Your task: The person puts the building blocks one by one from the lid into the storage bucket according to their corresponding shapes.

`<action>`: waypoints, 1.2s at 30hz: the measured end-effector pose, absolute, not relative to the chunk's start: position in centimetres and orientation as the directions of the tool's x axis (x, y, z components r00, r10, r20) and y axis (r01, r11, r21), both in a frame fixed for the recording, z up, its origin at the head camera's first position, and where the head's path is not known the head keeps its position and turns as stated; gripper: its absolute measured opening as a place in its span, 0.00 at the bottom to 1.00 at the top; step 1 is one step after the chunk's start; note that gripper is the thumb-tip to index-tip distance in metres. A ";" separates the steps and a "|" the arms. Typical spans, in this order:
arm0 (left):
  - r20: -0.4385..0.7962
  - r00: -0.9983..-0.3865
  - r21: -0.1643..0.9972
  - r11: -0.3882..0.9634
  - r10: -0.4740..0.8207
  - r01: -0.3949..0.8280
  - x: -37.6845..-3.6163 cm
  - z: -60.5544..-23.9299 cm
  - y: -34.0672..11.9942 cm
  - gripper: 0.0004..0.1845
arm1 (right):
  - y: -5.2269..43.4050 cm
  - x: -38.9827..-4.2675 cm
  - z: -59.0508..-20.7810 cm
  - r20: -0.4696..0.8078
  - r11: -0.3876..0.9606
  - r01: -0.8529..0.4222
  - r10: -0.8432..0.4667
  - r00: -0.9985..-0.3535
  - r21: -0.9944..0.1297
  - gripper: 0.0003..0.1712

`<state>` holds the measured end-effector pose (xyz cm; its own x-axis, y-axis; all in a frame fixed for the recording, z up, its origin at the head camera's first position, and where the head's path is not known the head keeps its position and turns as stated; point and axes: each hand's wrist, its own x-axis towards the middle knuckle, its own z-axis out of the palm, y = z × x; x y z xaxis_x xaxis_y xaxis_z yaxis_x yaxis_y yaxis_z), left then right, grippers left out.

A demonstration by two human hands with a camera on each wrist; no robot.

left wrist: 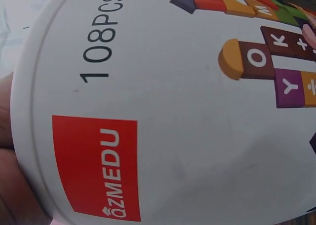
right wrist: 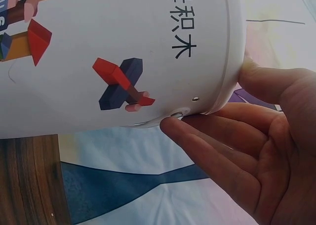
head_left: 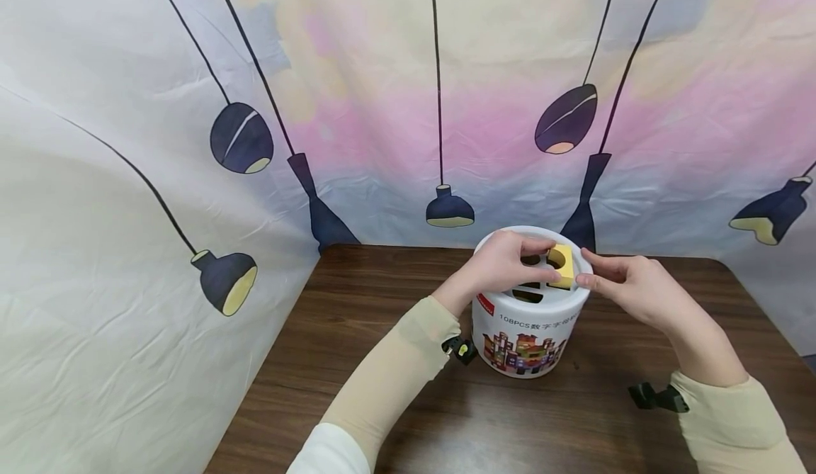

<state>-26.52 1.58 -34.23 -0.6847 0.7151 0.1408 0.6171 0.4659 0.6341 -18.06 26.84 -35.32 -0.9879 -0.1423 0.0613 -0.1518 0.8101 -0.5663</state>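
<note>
A white toy-block bucket [head_left: 525,336] stands upright on the table, with printed block pictures and "108PCS" on its side. Its white lid [head_left: 532,232] has several cut-out holes. My left hand [head_left: 500,265] pinches a yellow block [head_left: 567,265] with a round cutout at the lid's right part; whether it sits inside a hole is hard to tell. On the right, my right hand [head_left: 637,290] holds the bucket's upper edge, thumb and fingers spread against the rim. The right wrist view shows the fingertips [right wrist: 170,126] touching the side; the left wrist view shows mostly the bucket's wall [left wrist: 197,151].
The brown wooden table [head_left: 357,332] extends to both sides of the bucket. Behind it hangs a pastel cloth [head_left: 376,141] printed with dark hanging lamps, close to the table's back edge.
</note>
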 end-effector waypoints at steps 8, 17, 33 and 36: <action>0.175 -0.643 0.496 0.498 0.745 0.712 -26.6 -34.5 1.6 0.39 | 26.9 -18.2 -35.4 0.069 0.808 -0.165 -0.153 -0.986 -0.566 0.44; 0.177 -0.624 0.440 0.506 0.761 0.742 -26.5 -34.8 1.6 0.35 | 26.8 -18.2 -35.5 0.068 0.807 -0.160 -0.148 -0.987 -0.569 0.44; 0.352 -0.635 0.529 0.414 0.687 0.741 -26.4 -34.8 -0.8 0.31 | 26.7 -17.9 -35.7 0.089 0.810 -0.176 -0.152 -0.984 -0.560 0.43; 0.439 -0.636 0.519 0.398 0.635 0.757 -26.6 -35.7 -3.9 0.37 | 27.7 -17.6 -36.8 0.161 0.792 -0.239 -0.179 -0.971 -0.561 0.39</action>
